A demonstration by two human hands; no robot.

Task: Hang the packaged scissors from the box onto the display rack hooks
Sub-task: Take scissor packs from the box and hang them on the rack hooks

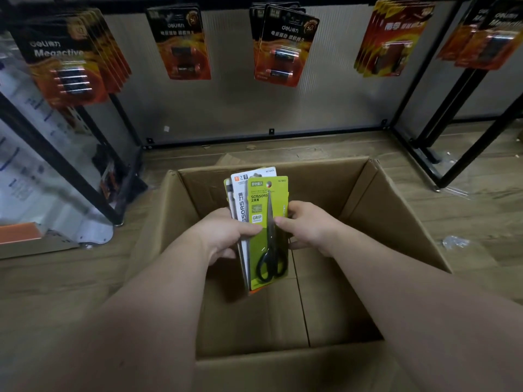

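Over an open cardboard box [396, 222] I hold a small stack of packaged scissors [266, 205] upright. The front pack is a green card with black-handled scissors; a white card and another green one sit behind it. My left hand [226, 236] grips the stack from the left, thumb across the front card. From the right, my right hand [305, 224] pinches the front green pack, thumb on its face. The box bottom below looks bare. The display rack [254, 108] stands behind the box.
Battery packs [283, 46] hang in several bunches on the rack's upper hooks. Black rack frames [85, 154] stand at left and right on the wooden floor [467, 210]. Wrapped goods lie at the left.
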